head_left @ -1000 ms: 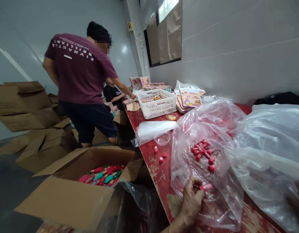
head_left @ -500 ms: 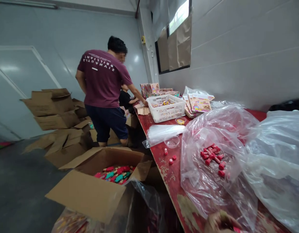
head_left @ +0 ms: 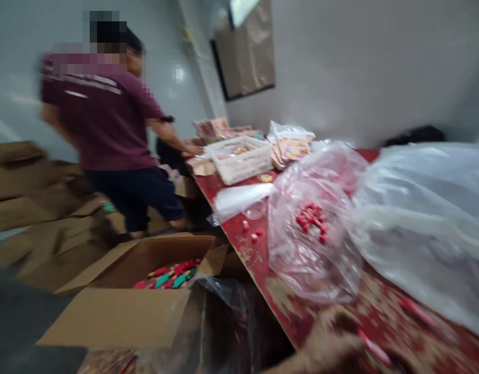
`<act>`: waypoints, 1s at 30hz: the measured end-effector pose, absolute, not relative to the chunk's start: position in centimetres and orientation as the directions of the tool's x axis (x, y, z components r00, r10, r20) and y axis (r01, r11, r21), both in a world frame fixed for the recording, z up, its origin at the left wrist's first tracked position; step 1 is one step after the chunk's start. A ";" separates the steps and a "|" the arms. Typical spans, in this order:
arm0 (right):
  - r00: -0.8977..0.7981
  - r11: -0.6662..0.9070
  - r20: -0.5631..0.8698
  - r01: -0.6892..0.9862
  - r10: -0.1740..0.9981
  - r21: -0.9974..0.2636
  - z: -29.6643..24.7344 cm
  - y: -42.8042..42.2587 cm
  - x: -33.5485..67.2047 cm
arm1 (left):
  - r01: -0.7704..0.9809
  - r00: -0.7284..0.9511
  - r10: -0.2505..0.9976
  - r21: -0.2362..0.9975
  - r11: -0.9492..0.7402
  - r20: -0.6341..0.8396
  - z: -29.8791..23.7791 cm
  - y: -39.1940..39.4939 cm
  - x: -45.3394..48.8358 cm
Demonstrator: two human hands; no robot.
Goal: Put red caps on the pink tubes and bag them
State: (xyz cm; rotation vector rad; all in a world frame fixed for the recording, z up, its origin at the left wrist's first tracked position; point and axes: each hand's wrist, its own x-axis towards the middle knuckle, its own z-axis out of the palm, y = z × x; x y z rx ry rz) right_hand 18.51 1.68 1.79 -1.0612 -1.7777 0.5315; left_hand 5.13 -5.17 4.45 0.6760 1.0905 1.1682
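Observation:
The picture is blurred by motion. My left hand [head_left: 332,345] is at the bottom edge over the worn red table [head_left: 262,270], fingers closed around a small pink tube [head_left: 373,349] that sticks out to the right. Just beyond it lies a clear plastic bag [head_left: 313,259] with several small red tubes [head_left: 311,221] inside. My right hand cannot be made out. A few loose red caps [head_left: 251,232] lie on the table left of the bag.
A large cloudy plastic bag [head_left: 426,218] covers the table's right side. Farther back are a white basket [head_left: 241,161], booklets [head_left: 291,148] and a person in a maroon shirt [head_left: 103,119]. An open carton [head_left: 146,291] of coloured pieces stands on the floor to the left.
The view has swung and blurred. My left hand has drawn back from the clear bag toward the table's near edge with the pink tube. The person at the far end still leans over the table.

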 end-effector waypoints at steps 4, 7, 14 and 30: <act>-0.290 0.407 0.294 0.506 0.911 -0.760 3.2 -4.8 22.1 | -0.399 -0.034 0.952 0.878 0.266 -0.304 5.3 -5.2 5.4; -0.280 0.424 0.320 0.537 0.905 -0.729 3.8 -5.4 21.2 | -0.386 -0.035 0.958 0.888 0.248 -0.283 4.9 -4.8 5.3; -0.165 0.372 0.334 0.470 0.928 -0.800 3.1 -5.8 19.3 | -0.330 -0.118 0.964 0.925 0.187 -0.237 4.0 -5.8 6.1; -0.161 0.427 0.445 0.678 0.881 -0.599 2.0 -4.4 20.5 | 0.225 -0.061 0.994 0.972 -0.070 0.086 4.2 -4.3 5.1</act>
